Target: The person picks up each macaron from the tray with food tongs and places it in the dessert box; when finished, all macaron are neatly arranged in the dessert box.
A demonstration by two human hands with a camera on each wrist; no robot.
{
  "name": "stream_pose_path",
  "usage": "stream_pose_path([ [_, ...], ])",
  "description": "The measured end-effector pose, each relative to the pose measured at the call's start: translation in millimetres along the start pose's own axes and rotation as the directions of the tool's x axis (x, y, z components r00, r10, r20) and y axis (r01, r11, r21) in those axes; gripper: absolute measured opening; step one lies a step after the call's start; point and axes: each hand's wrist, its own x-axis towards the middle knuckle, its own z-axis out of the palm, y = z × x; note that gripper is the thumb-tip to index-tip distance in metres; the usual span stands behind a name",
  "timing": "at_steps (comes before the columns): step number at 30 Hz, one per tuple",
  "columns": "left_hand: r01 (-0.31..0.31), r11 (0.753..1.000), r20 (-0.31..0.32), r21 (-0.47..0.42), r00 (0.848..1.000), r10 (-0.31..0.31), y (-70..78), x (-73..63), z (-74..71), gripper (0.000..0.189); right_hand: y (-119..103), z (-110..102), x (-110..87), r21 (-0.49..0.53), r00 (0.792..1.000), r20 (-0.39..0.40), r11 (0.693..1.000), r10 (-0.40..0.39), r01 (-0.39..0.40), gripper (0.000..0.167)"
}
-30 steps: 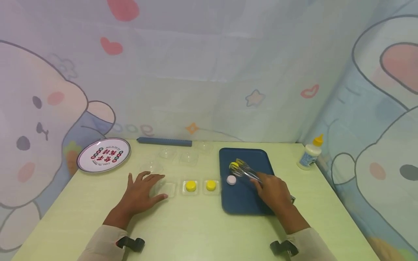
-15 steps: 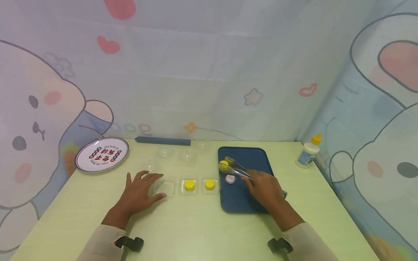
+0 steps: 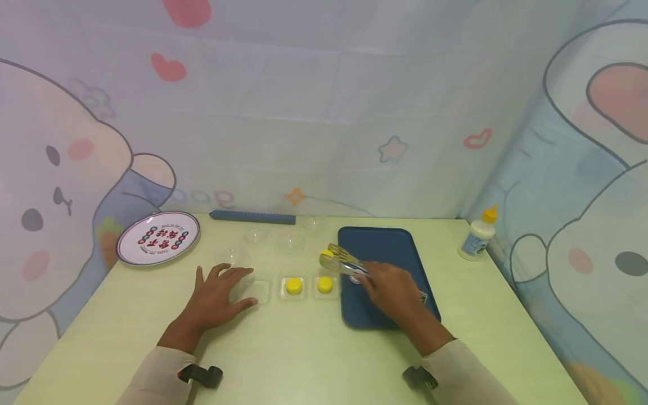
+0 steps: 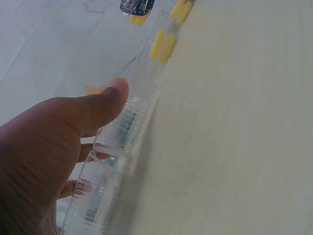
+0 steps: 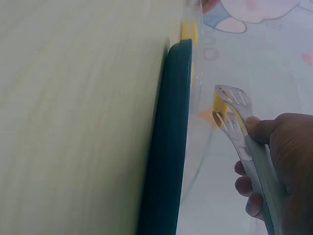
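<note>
My right hand [image 3: 390, 289] grips metal tongs [image 5: 244, 139], whose slotted ends hold a yellow macaron-like disc [image 3: 326, 256] in the air just past the tray's left edge. Partly hidden beneath the tongs, a pale pink disc [image 3: 355, 279] lies on the dark blue tray [image 3: 382, 242]. My left hand [image 3: 215, 298] is spread at a clear plastic box [image 3: 259, 291], thumb along the near side and fingers toward the far side; firm contact cannot be told. Two more clear boxes to its right each hold a yellow disc, one left [image 3: 293, 286] and one right [image 3: 325, 284].
Several clear domed lids [image 3: 290, 242] lie behind the boxes. A blue-grey bar [image 3: 253, 217] lies along the back edge. A printed plate [image 3: 159, 239] is at the far left, and a white bottle with a yellow cap [image 3: 477, 236] stands at the right.
My right hand has moved left with the tongs, carrying the yellow disc from above the tray to beyond its left edge. The left hand stays nearly still.
</note>
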Motion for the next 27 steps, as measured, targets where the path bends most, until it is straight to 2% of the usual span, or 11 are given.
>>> stream_pose_path([
  [13, -0.005, 1.000, -0.012, 0.003, 1.000, 0.005, -1.9, -0.7, 3.6, 0.068, -33, 4, 14.6, 0.019, 0.995, 0.015, 0.995, -0.102, 0.102, 0.031],
  [17, -0.001, 1.000, -0.011, 0.007, 1.000, 0.001, -4.2, -0.1, 4.6, 0.069, -46, 4, 21.4, 0.028, 0.992, 0.040, 0.993, -0.118, 0.117, 0.030],
  [27, 0.012, 1.000, -0.004, 0.014, 1.000, -0.012, -7.0, 1.3, 7.4, 0.071, -79, 3, 35.9, 0.033, 0.968, 0.060, 0.969, -0.245, 0.243, 0.023],
])
